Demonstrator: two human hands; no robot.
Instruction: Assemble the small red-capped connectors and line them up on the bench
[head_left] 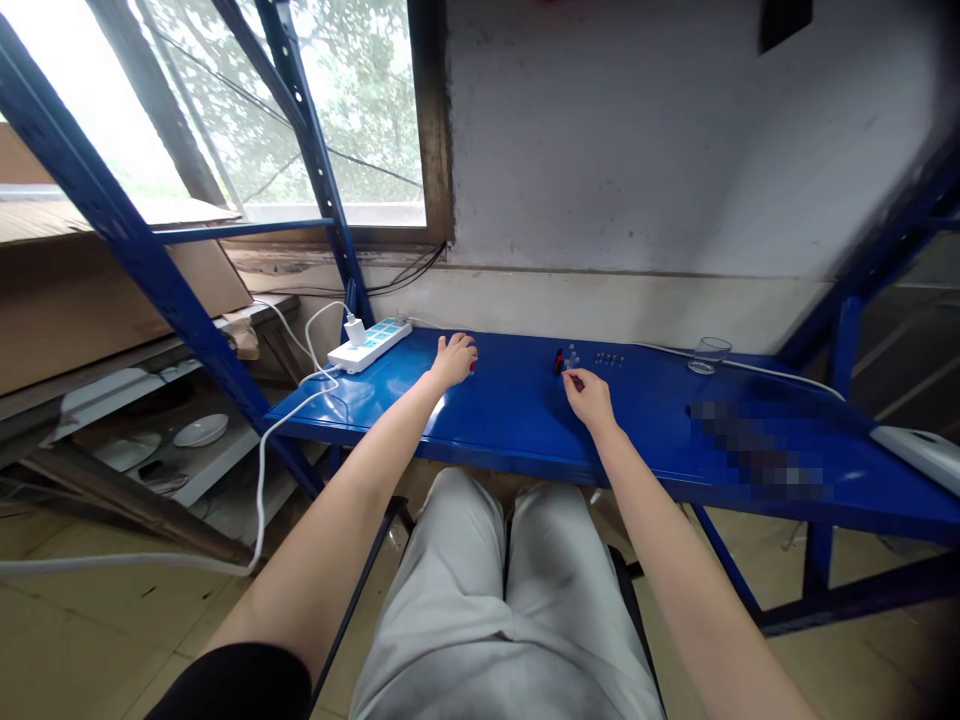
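My left hand (452, 362) is over the blue tabletop, its fingers bent around a small red object (472, 368) that shows only in part at the fingertips. My right hand (590, 398) has thumb and forefinger pinched together. Whatever sits in that pinch is too small to make out. Just beyond the right fingertips stands a small red-and-black object (559, 362), with a cluster of small clear pieces (572, 357) beside it. Farther right, several tiny pale pieces (609, 360) lie in a row.
A white power strip (371, 345) with a plug and cable occupies the table's back left. A clear glass (709, 355) stands at the back right near a white cable. A blurred-out long item (757, 450) and a white device (919, 455) lie right. Blue posts frame the table (510, 425).
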